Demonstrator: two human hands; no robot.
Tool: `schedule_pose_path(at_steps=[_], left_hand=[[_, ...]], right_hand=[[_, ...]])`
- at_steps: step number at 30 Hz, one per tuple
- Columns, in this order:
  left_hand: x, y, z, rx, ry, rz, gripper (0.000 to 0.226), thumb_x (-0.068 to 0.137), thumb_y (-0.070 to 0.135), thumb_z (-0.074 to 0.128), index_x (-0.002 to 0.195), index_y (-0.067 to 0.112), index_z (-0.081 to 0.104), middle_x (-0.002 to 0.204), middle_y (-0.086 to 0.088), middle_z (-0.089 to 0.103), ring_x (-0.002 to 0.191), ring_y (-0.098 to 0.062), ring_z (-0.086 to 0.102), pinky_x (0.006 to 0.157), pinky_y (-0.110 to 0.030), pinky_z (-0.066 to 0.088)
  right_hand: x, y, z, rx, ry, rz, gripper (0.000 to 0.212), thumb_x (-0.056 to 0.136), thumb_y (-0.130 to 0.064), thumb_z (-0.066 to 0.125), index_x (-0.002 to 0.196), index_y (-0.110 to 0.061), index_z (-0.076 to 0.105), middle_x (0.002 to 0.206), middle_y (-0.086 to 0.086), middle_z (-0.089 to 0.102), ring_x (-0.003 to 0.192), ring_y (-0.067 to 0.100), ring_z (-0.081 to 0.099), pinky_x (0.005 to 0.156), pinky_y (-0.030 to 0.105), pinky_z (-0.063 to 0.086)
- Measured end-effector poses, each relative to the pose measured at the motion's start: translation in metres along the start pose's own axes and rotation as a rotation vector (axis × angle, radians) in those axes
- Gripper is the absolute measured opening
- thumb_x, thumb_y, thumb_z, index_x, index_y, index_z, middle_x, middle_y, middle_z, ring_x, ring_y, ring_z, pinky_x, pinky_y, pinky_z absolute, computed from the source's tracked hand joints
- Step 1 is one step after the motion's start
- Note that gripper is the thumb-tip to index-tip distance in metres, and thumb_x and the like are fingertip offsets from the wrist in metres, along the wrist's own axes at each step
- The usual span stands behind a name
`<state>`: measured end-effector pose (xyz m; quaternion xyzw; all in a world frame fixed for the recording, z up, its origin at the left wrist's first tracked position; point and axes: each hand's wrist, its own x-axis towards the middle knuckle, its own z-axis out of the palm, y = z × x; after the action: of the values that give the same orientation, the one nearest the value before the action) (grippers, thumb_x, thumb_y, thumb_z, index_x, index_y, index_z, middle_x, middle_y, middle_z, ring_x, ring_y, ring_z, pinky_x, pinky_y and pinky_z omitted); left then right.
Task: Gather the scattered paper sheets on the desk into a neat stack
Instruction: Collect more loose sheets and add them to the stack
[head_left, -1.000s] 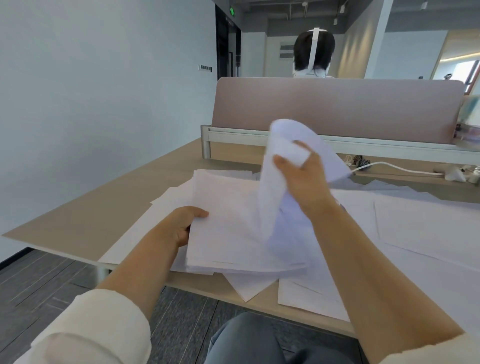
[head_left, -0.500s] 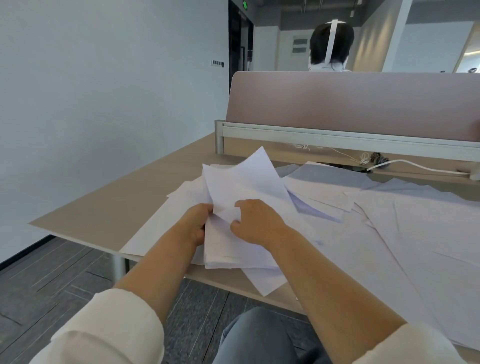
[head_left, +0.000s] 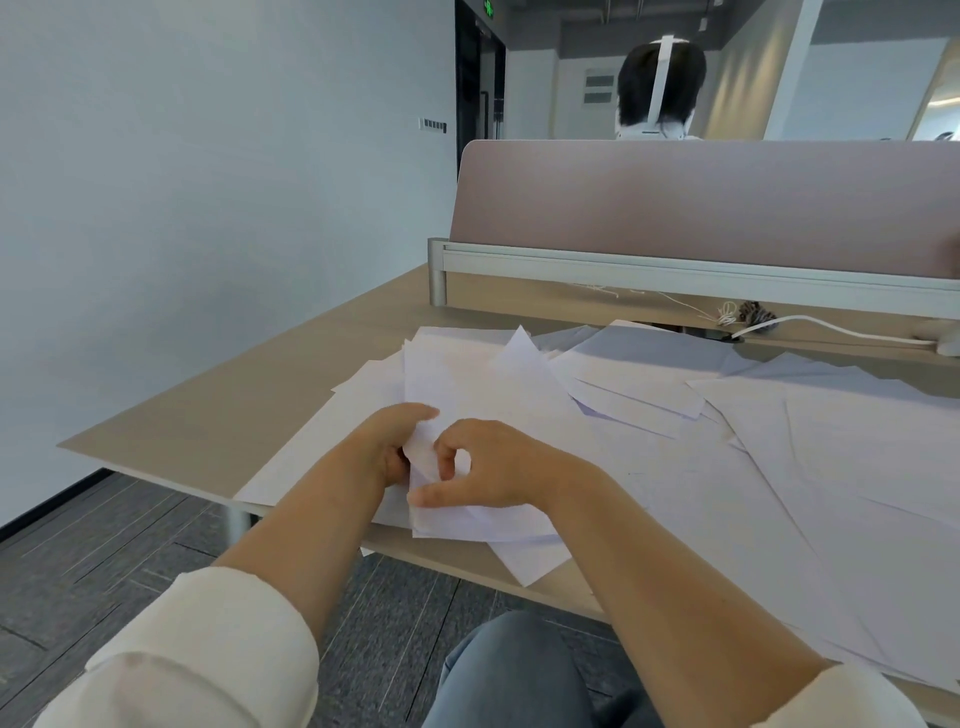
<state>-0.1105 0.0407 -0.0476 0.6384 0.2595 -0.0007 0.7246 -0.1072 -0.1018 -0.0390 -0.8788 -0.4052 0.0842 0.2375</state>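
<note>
At the left, bare desk runs out to its corner. Your left forearm reaches up from a white sleeve, and your left hand takes the gathered pile by its near left edge, thumb laid over the top, fingers tucked beneath: that grip is clenched on the paper. Just beside it, your right hand lies on the same pile, index finger curled, thumb stretched leftward along the near edge, pinching a raised fold of the sheets. The pile overhangs the desk's front edge. Further right, loose sheets lie spread and overlapping across the desk.
</note>
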Motion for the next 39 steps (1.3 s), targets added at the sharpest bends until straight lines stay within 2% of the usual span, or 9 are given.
schedule_pose_path(at_steps=[4,7,14,19,22,25,29,32,39], left_hand=[[0.002,0.000,0.002,0.196,0.064,0.055,0.020,0.093,-0.001,0.045,0.110,0.004,0.053,0.087,-0.014,0.060,0.075,-0.028,0.060,0.068,-0.038,0.052],[0.003,0.004,-0.003,0.216,0.035,0.146,0.038,0.092,-0.007,0.041,0.126,0.007,0.050,0.108,-0.015,0.059,0.094,-0.033,0.058,0.086,-0.043,0.050],[-0.006,0.025,-0.041,0.005,-0.141,0.357,0.028,0.092,-0.007,0.045,0.099,0.017,0.058,0.068,0.007,0.073,0.057,-0.009,0.070,0.048,-0.023,0.055],[-0.002,0.013,-0.042,-0.044,-0.175,0.270,0.032,0.091,-0.002,0.050,0.119,0.013,0.053,0.090,-0.003,0.074,0.065,-0.016,0.072,0.054,-0.028,0.058],[-0.005,0.009,-0.031,0.106,-0.106,0.170,0.035,0.093,0.008,0.053,0.128,0.010,0.048,0.101,-0.002,0.073,0.074,-0.011,0.071,0.046,-0.017,0.051],[0.000,0.008,-0.027,0.208,-0.013,0.105,0.037,0.090,0.015,0.060,0.126,0.003,0.055,0.133,-0.014,0.053,0.078,-0.017,0.064,0.056,-0.025,0.050],[0.003,0.010,-0.025,0.226,0.014,0.081,0.030,0.094,0.015,0.054,0.123,0.008,0.056,0.110,-0.004,0.050,0.065,-0.012,0.048,0.044,-0.022,0.048],[0.011,0.008,-0.030,0.260,0.059,0.105,0.042,0.093,0.012,0.056,0.132,-0.001,0.047,0.114,-0.011,0.058,0.083,-0.030,0.059,0.068,-0.031,0.048],[0.013,0.014,-0.041,0.082,-0.035,0.171,0.031,0.091,-0.001,0.050,0.121,0.007,0.051,0.093,-0.008,0.064,0.077,-0.026,0.062,0.066,-0.036,0.050]], right_hand=[[0.002,0.011,-0.002,0.151,0.092,0.084,0.043,0.078,-0.057,0.063,0.084,-0.015,0.059,0.090,-0.006,0.057,0.082,0.010,0.052,0.081,0.028,0.043],[0.001,0.027,-0.007,0.153,0.259,0.256,0.043,0.084,-0.051,0.060,0.109,-0.016,0.056,0.116,0.001,0.055,0.110,0.020,0.051,0.092,0.032,0.040],[0.002,0.054,-0.025,0.437,0.520,0.603,0.090,0.083,-0.051,0.061,0.147,-0.008,0.015,0.146,0.012,0.033,0.134,0.034,0.034,0.106,0.044,0.034],[0.000,0.055,-0.037,0.743,0.467,0.530,0.044,0.088,-0.038,0.060,0.121,-0.010,0.056,0.113,0.008,0.065,0.102,0.027,0.062,0.096,0.042,0.049],[-0.007,0.054,-0.039,0.856,0.364,0.516,0.025,0.093,-0.020,0.057,0.112,-0.003,0.057,0.089,0.006,0.063,0.083,0.024,0.062,0.085,0.038,0.051],[-0.008,0.057,-0.032,0.827,0.305,0.615,0.028,0.093,-0.015,0.057,0.112,0.006,0.054,0.102,0.017,0.063,0.093,0.031,0.061,0.092,0.038,0.050],[-0.003,0.067,-0.027,0.779,0.274,0.675,0.034,0.091,-0.006,0.053,0.123,0.003,0.053,0.119,0.022,0.060,0.109,0.039,0.059,0.097,0.049,0.047],[-0.004,0.069,-0.028,0.860,0.292,0.643,0.032,0.092,0.002,0.048,0.123,0.004,0.052,0.122,0.025,0.058,0.102,0.035,0.059,0.095,0.048,0.048],[-0.007,0.072,-0.034,1.219,0.326,0.529,0.022,0.091,-0.015,0.059,0.110,-0.005,0.063,0.099,0.012,0.067,0.078,0.026,0.064,0.064,0.030,0.054]])
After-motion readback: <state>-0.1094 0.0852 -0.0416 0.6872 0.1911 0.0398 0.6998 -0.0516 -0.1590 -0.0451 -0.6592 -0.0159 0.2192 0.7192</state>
